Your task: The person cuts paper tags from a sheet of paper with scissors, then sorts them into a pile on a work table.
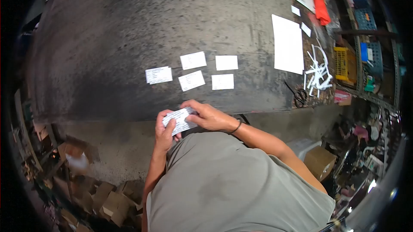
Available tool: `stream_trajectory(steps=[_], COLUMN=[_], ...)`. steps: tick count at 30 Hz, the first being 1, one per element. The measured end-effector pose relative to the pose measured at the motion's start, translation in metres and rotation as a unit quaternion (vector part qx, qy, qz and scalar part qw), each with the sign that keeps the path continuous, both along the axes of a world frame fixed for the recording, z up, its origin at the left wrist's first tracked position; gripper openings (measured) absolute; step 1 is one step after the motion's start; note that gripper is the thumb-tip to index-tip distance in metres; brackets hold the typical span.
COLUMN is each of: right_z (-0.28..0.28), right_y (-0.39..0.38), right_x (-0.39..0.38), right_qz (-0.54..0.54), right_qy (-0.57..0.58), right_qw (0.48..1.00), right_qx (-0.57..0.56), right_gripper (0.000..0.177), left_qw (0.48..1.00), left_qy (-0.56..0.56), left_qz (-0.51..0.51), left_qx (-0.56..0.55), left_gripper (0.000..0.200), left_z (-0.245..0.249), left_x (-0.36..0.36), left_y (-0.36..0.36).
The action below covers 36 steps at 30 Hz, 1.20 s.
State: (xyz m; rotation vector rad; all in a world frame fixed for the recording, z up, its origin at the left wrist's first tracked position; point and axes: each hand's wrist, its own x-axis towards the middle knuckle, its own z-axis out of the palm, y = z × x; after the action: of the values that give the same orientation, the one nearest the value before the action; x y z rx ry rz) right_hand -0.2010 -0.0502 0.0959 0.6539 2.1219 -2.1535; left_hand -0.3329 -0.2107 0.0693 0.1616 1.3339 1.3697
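My left hand (164, 134) grips a small stack of printed paper cards (177, 121) just in front of my body, its thumb lying on top. From the other side my right hand (208, 116) holds the right end of the same stack, fingers closed on it. Beyond my hands, on the dark table, lies a small pile of printed cards (158, 75), its edges slightly offset. To its right are two printed cards, an upper one (193, 60) and a lower one (191, 80). Further right lie two paler cards, one (226, 62) above the other (223, 82).
The dark worktable (107, 38) has its front edge near my waist. On its right side are a white sheet (288, 44), white paper strips (318, 73), black scissors (299, 97) and a red item (320, 7). Shelving with a yellow basket (344, 65) stands right; cardboard boxes (107, 204) lie lower left.
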Motion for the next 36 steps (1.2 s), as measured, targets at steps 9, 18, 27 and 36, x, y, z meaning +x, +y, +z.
stream_trajectory(steps=[9, 18, 27, 36], right_z=[-0.003, -0.024, -0.075, -0.075], right_y=[-0.002, 0.025, 0.093, 0.077], right_x=[0.008, 0.037, 0.086, 0.09], right_qz=[-0.037, -0.11, -0.1, -0.077], right_qy=[-0.007, 0.004, -0.227, -0.256], right_qw=[0.999, 0.989, 0.892, 0.883], right_qx=[-0.004, 0.1, 0.379, 0.386], right_gripper=[0.032, 0.029, 0.05, 0.049], left_qw=[0.999, 0.999, 0.996, 0.995], left_qy=[0.011, 0.017, 0.073, 0.08], left_qz=[-0.025, -0.039, -0.052, -0.065], left_qx=[0.02, 0.014, 0.011, -0.001], left_gripper=[0.035, 0.022, 0.02, 0.024], left_z=[0.001, -0.001, 0.002, 0.0], left_x=[-0.001, 0.011, 0.009, 0.011], left_y=[0.01, 0.029, 0.04, 0.038])
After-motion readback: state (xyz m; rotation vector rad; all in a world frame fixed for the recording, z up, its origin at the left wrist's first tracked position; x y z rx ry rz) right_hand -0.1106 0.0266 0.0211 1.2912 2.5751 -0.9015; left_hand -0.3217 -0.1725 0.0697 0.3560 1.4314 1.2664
